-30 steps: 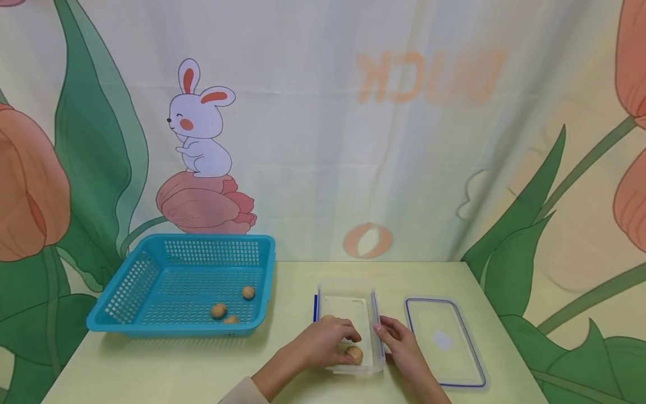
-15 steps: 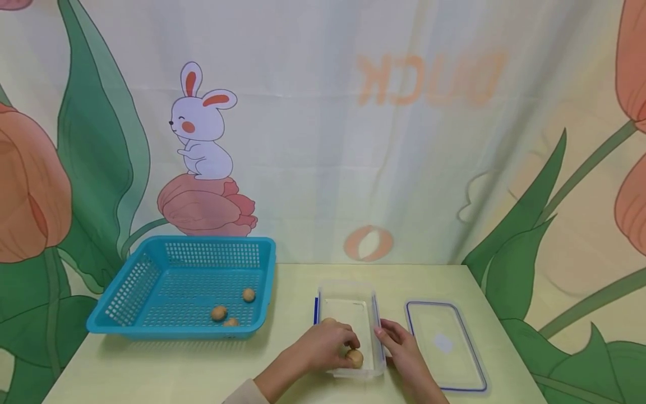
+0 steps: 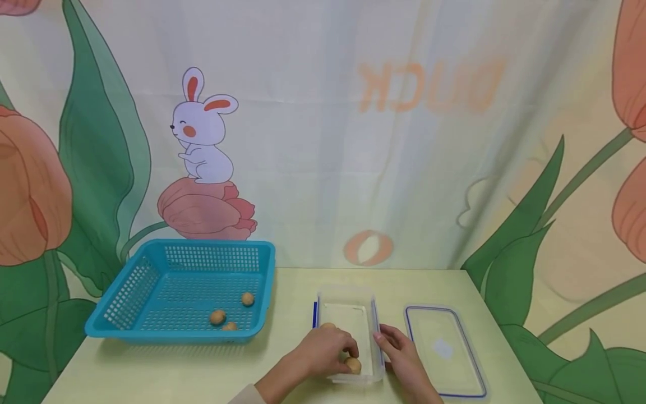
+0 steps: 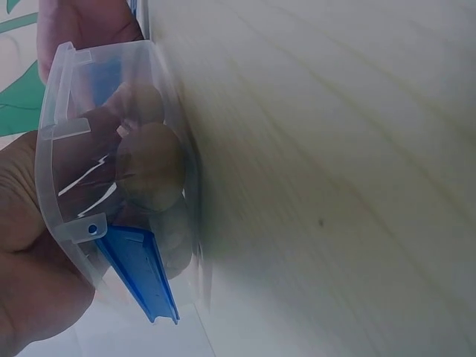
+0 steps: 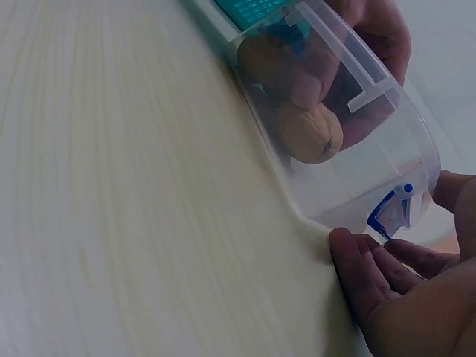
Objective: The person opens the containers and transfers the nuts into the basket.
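Note:
Inside a clear plastic food container (image 3: pixel 349 320) with blue latches, my left hand (image 3: pixel 324 350) pinches a walnut (image 3: pixel 354 366) between thumb and fingers near the container's front end. The right wrist view shows this walnut (image 5: pixel 316 135) low in the container, under the fingers. Another walnut (image 3: pixel 328 325) lies along the left wall, partly covered by my left hand; several rounded shapes show through the wall in the left wrist view. My right hand (image 3: pixel 405 359) holds the container's right side, thumb at the rim and fingers on the outer wall by a latch (image 5: pixel 393 210).
At the left stands a blue perforated basket (image 3: pixel 181 336) with walnuts (image 3: pixel 217 317) near its front right corner. A clear lid (image 3: pixel 454 365) with a blue seal lies right of the container. A printed curtain (image 3: pixel 303 140) hangs behind the table (image 3: pixel 202 376).
The fingers of my left hand have closed in on the walnut and moved slightly toward the front. The right hand stays on the container's side. The whole view has shifted slightly.

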